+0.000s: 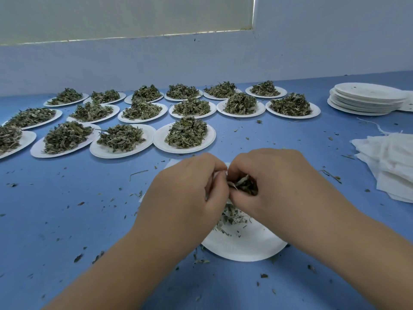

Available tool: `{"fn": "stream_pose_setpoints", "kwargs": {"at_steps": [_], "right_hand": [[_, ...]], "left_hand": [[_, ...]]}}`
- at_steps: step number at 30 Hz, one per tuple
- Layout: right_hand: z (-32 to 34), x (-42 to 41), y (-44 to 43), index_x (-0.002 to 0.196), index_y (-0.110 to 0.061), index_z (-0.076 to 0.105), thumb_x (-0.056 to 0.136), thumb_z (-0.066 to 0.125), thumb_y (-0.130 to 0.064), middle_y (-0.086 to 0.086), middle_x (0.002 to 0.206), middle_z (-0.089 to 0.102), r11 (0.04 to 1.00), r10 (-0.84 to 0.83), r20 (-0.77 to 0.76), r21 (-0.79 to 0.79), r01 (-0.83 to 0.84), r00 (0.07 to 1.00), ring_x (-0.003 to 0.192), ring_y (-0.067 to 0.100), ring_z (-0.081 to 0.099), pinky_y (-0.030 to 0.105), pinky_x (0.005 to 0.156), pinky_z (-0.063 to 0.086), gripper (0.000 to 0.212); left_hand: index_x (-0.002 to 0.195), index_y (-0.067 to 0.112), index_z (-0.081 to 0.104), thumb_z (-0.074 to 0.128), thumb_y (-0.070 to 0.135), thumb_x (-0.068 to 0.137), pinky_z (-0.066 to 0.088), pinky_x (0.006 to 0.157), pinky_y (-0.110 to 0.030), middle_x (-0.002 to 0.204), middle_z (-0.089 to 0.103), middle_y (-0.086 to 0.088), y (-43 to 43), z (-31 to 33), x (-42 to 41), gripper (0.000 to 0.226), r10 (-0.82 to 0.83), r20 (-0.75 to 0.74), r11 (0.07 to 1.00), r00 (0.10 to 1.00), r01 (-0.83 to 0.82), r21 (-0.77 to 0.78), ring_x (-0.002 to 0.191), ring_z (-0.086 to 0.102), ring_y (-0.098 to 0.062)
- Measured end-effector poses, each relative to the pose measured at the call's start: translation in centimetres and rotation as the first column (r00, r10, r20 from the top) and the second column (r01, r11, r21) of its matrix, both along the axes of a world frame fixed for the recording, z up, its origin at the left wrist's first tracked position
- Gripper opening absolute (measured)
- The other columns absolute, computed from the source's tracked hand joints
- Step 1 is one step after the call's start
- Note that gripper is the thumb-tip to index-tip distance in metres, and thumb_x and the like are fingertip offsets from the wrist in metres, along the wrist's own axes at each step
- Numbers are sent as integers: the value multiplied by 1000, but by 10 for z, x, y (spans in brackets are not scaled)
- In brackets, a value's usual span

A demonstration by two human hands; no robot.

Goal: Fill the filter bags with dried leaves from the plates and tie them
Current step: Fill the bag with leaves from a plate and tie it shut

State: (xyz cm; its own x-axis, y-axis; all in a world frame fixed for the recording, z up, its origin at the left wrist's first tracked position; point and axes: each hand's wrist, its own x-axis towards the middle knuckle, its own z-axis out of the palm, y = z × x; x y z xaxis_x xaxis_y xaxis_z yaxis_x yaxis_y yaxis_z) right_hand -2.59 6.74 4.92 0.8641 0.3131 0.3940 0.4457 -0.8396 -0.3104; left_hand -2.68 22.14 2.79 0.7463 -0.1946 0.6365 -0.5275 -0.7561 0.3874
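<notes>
Two grips touched above plate (243, 247) | right hand (274, 182) clutched dried leaves (244, 185) | left hand (187, 186) curled alongside, contents could not be told.

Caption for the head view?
The right hand pinches dried leaves beside the left hand over a near-empty plate; heaped plates behind.

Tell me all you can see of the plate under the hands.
The plate is white, round, paper-like, with a shallow rim. It lies flat on the blue table, nearest the camera. Mostly bare, it keeps a few leaf scraps. The left hand and right hand hide its far half; whether they touch it is unclear.
</notes>
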Motion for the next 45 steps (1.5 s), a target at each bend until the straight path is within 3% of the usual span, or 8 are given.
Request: {"fn": "stream_pose_setpoints", "kwargs": {"at_steps": [6, 10, 15, 20, 24, 30, 38, 45], "right_hand": [[-2, 0, 4, 97, -32, 57, 87, 56, -49, -9, 85, 59, 999, -30, 55, -16, 31, 998, 80, 13, 56, 34, 73, 48, 20], [1, -1, 2, 91, -35, 63, 73, 65, -49, -18, 77, 62, 976, 12, -75, 216, 5, 997, 71, -3, 53, 11, 61, 41, 23], [5, 1, -4, 84, -41, 60, 65, 80, -39, -41, 82, 53, 925, 106, -172, 378, -33, 979, 65, -6, 54, 7, 62, 41, 27], [4, 0, -5, 90, -41, 60, 71, 78, -30, -21, 89, 54, 927, 175, -114, 353, -125, 978, 79, 3, 59, 16, 70, 47, 28], [0, 0, -2, 85, -37, 59, 68, 80, -26, -18, 90, 53, 899, 178, -22, 409, -153, 984, 82, 5, 60, 21, 72, 49, 29], [-5, 4, -1, 81, -31, 62, 74, 77, -34, -23, 64, 48, 981, 73, 188, 166, -105, 980, 60, -1, 49, 13, 55, 38, 17], [-3, 5, -7, 90, -28, 67, 77, 77, -15, -16, 81, 62, 922, 208, 108, 309, -232, 972, 78, 5, 62, 21, 72, 50, 21], [-1, 3, -6, 91, -26, 73, 81, 67, -14, -24, 79, 62, 923, 225, 199, 271, -275, 954, 73, -7, 57, 7, 68, 44, 16]], "left_hand": [[79, 27, 71, 62, 20, 85, 31, 48, -8, 55, 56, 4, -2, -3, 4, 13, -34, -117, 969, 993, 4, -246, 48, 44, -1], [76, 27, 70, 64, 18, 80, 34, 47, -9, 56, 58, 1, -3, -3, 5, 12, -38, -179, 940, 983, -26, -340, 48, 45, -4], [72, 28, 68, 65, 17, 81, 34, 46, -9, 54, 56, 0, -2, -1, 5, 14, -33, -193, 928, 981, -42, -371, 45, 43, -4], [72, 28, 67, 63, 17, 82, 32, 46, -9, 54, 53, 2, 2, 1, 6, 14, -51, -194, 922, 980, -29, -386, 45, 42, -4], [74, 26, 67, 63, 17, 82, 32, 45, -9, 54, 54, 0, 2, 1, 6, 13, -69, -188, 918, 980, -12, -397, 45, 42, -4], [78, 25, 70, 64, 13, 84, 32, 46, -12, 53, 55, 0, 2, 1, 5, 14, -107, -177, 930, 978, 35, -367, 45, 42, -6], [75, 26, 67, 64, 14, 84, 32, 46, -9, 54, 55, -2, 4, 4, 5, 16, -100, -179, 913, 979, 18, -408, 45, 41, -4], [74, 27, 69, 63, 15, 83, 33, 44, -7, 57, 56, -3, 7, 8, 6, 17, -110, -203, 886, 973, 4, -464, 45, 41, -3]]}}
